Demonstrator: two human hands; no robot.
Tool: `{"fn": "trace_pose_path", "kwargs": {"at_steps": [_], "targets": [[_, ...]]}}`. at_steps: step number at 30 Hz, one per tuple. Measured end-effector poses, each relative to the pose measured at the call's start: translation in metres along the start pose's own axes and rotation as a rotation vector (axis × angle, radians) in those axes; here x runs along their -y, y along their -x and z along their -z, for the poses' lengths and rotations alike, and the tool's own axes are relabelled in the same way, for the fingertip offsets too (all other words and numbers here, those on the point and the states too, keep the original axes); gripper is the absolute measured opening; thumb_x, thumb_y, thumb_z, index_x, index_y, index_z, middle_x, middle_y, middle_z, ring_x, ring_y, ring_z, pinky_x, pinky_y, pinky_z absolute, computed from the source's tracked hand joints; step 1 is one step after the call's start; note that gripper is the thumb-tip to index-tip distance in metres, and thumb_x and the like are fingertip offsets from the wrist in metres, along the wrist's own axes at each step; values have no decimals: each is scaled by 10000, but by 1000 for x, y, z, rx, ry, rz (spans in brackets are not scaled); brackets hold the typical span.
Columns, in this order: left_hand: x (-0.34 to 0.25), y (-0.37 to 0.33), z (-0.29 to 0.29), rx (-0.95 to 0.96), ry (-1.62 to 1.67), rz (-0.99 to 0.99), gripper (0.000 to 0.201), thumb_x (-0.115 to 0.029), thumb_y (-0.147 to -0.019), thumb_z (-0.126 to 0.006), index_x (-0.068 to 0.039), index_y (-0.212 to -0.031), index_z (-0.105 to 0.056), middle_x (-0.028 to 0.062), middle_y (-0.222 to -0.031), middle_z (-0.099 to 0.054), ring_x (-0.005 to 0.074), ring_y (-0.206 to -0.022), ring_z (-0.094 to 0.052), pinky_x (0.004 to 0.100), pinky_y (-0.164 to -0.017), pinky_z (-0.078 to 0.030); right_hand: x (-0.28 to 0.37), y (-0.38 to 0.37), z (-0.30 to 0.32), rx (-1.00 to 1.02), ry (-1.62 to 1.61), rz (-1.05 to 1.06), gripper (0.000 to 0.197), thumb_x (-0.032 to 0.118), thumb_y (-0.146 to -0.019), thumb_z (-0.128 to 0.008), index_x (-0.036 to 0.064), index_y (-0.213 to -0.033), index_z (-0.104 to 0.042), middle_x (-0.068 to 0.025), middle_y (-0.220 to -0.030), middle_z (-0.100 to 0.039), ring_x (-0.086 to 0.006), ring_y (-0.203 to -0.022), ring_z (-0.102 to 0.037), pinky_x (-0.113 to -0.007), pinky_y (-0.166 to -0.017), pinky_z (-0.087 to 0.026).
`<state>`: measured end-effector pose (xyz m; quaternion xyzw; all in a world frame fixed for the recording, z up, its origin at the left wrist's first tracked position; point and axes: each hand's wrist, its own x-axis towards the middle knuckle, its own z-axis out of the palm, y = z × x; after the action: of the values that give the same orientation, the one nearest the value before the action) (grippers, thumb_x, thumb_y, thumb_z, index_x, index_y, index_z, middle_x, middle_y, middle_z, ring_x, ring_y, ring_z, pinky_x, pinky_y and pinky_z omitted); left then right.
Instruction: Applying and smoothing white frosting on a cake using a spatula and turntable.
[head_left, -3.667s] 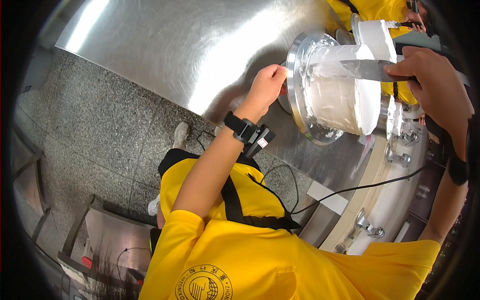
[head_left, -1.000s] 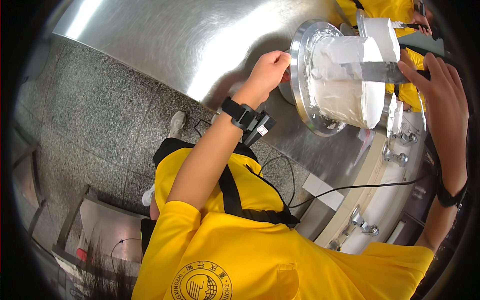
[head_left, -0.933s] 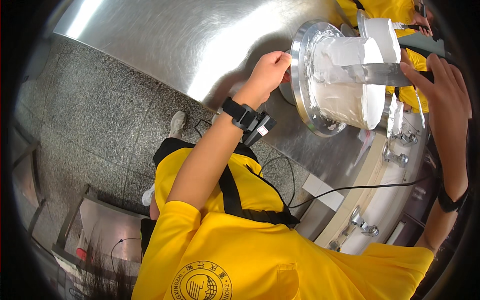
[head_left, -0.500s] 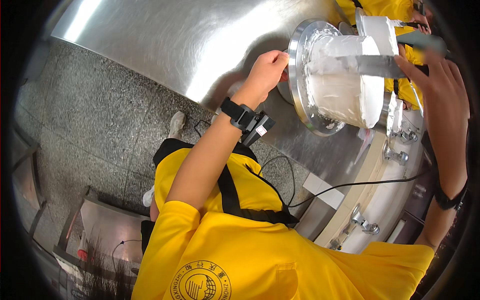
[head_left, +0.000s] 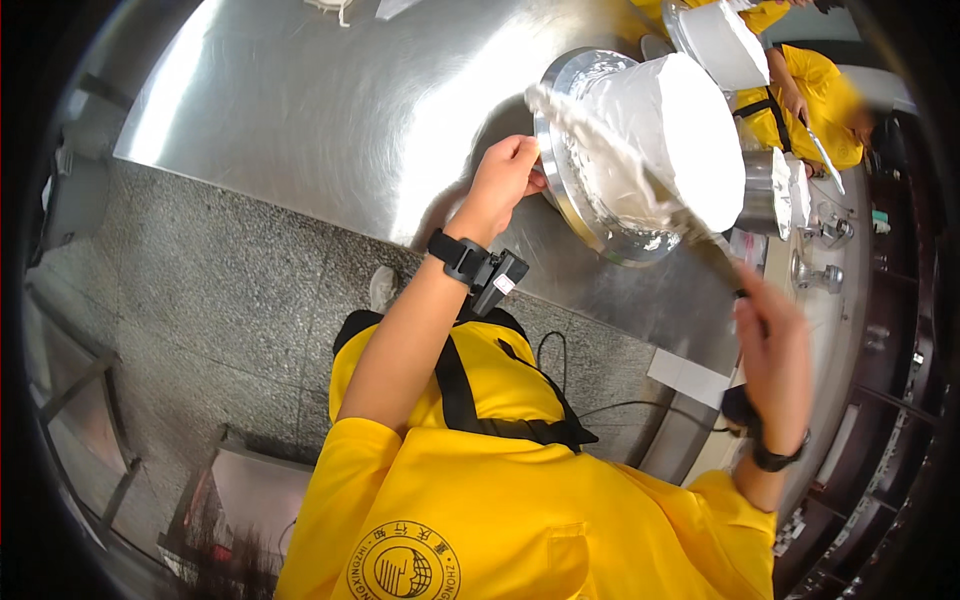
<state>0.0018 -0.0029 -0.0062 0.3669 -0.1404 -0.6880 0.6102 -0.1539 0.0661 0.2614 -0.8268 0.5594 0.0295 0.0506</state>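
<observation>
A round cake covered in white cream (head_left: 703, 135) stands on a metal cake turntable (head_left: 562, 75) whose plate is smeared with cream. My left hand (head_left: 497, 192) has its fingers closed at the turntable's rim, on the left side. My right hand (head_left: 778, 345), blurred by motion, is wrapped around the handle of a palette knife (head_left: 640, 175). The knife's cream-coated blade slants across the near side of the cake and over the turntable plate. Whether the blade touches the cake cannot be made out.
The turntable rests on a steel table (head_left: 330, 130). Beyond it are another white cake (head_left: 728, 50) and a metal bowl (head_left: 766, 195) beside the cake. A co-worker in yellow (head_left: 820, 95) holds a palette knife (head_left: 826, 165). Metal taps (head_left: 820, 275) line the right side.
My right hand has come nearer and to the left. The palette knife, earlier level along the cake's side, now slants across the cake and plate. My left hand stays at the rim.
</observation>
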Motion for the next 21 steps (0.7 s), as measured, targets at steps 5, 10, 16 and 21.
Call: {"fn": "trace_pose_path", "kwargs": {"at_steps": [5, 10, 16, 21], "targets": [[-5, 1, -7, 0, -49, 16, 225, -213, -895, -405, -26, -874, -529, 3, -723, -488, 80, -606, -456, 250, -637, -463, -29, 34, -83, 30, -431, -302, 263, 37, -805, -485, 0, -1062, -526, -155, -597, -483, -174, -498, -466, -276, -506, -393], [-10, 4, -4, -10, -77, 57, 234, -223, -906, -375, -24, -933, -496, 23, -810, -503, 97, -673, -456, 276, -693, -443, -25, 30, -135, -61, -620, -373, 255, 55, -811, -477, 16, -1058, -525, -182, -609, -501, -253, -520, -518, -311, -516, -408], [-8, 3, -2, 1, -112, 87, 256, -238, -912, -363, -25, -999, -477, 48, -913, -523, 119, -755, -474, 309, -752, -430, -23, 22, -149, -159, -482, -312, 256, 53, -798, -482, 5, -1046, -525, -223, -765, -562, -374, -694, -556, -412, -585, -435], [-8, 3, -1, 6, -117, 81, 240, -233, -913, -366, -37, -988, -482, 34, -865, -520, 104, -716, -461, 281, -718, -433, -24, 26, -147, -202, -349, -271, 284, 43, -777, -498, 5, -1057, -525, -220, -796, -571, -373, -705, -555, -425, -597, -438]]}}
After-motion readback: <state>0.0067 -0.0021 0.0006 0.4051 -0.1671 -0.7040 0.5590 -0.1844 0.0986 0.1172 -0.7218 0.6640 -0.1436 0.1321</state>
